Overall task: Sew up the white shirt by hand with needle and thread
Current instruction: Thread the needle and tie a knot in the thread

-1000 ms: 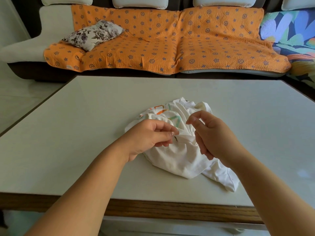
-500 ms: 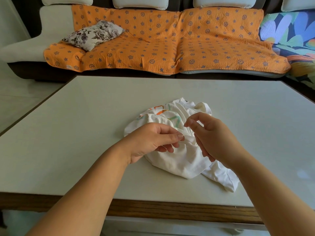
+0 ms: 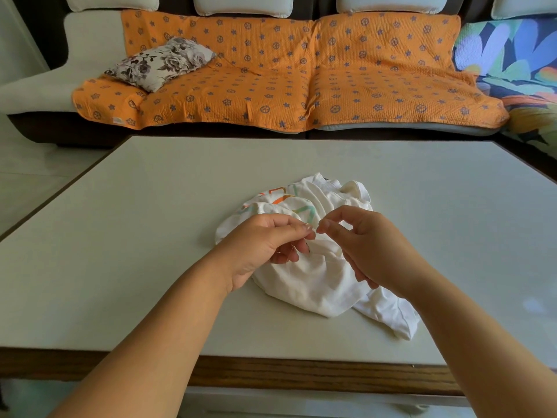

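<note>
Crumpled white shirt [image 3: 310,285] on smooth pale counter [image 3: 150,236], left hand [image 3: 265,245] and right hand [image 3: 367,245] over it, fingertips pinched, contents too small to tell

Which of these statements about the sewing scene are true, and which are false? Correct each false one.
1. The white shirt lies crumpled on the table. True.
2. The floral cushion lies on the table beside the shirt. False: it lies on the orange sofa cover, beyond the table.
3. The left hand and right hand are over the shirt, their fingertips close together. True.
4. The shirt is plain, with no print. False: an orange and green print shows on it, just beyond the hands.
</note>
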Available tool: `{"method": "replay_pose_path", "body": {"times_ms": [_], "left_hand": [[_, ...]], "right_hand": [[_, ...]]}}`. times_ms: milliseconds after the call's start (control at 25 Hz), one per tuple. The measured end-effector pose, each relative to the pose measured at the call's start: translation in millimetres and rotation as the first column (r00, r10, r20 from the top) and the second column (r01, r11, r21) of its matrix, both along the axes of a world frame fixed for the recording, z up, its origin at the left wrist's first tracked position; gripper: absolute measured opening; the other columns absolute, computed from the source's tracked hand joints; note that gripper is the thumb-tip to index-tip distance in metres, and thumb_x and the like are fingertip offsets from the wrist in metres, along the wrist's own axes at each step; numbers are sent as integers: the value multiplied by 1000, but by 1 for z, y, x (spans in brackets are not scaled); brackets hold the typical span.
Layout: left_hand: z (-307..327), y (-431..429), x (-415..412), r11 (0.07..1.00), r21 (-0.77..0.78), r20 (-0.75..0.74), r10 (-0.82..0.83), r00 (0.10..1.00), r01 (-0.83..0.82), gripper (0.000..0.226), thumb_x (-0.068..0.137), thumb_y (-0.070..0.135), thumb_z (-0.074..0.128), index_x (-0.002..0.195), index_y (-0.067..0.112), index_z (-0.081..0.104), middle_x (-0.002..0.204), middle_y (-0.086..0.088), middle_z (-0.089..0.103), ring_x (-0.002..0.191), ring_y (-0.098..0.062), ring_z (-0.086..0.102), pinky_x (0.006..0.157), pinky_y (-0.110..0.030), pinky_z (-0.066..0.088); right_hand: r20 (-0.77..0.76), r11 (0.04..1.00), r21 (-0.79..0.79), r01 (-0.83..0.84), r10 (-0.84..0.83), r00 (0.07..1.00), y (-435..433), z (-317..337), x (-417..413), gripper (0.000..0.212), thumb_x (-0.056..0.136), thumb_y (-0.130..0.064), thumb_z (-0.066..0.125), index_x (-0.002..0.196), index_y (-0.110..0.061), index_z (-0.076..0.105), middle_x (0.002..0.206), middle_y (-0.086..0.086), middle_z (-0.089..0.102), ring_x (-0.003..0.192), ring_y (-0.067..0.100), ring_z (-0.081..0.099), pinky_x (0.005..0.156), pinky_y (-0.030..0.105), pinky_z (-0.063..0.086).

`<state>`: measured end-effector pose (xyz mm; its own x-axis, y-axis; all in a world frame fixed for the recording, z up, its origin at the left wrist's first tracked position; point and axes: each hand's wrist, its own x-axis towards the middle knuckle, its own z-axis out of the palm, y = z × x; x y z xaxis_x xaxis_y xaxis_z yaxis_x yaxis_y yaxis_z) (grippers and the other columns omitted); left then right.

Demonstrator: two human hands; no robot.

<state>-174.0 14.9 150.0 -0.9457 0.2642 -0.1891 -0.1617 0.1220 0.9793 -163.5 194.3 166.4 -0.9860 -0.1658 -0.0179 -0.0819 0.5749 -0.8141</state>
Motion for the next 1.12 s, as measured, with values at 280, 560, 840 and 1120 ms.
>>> {"method": "replay_pose_path", "body": {"times_ms": [280,560,840,1120], "left_hand": [[-1,2,3,995,42,9,-88,996,87,30,74,43,70,87,17,75,66,2,59,63,-8,55,66,-21,50],[-4,3,0,998,58,5,-2,1000,2,14,90,18,65,82,19,76,67,3,64,60,-8,53,62,-18,48],[-2,0,-3,952,271,137,106,985,-140,10,91,13,63,85,12,71,73,-1,69,58,-9,61,65,-22,52],[1,-2,-4,923,329,176,149,973,-201,11,91,16,62,82,15,67,66,4,64,57,-9,62,61,-22,53]], "right_hand": [[-7,999,37,-2,3,1000,0,-1,-1,18,98,-40,49,92,-29,62,41,1,45,31,10,41,33,19,36],[3,1000,31,-6,6,1000,2,-2,0,18,98,-39,51,90,-28,63,42,1,45,32,11,42,33,20,36],[13,999,34,-17,16,1000,2,-3,-1,17,97,-40,53,93,-28,65,47,7,50,38,19,46,34,19,37],[21,999,-27,-44,45,999,3,1,2,19,90,-49,59,94,-33,68,39,2,45,34,18,40,35,18,36]]}}
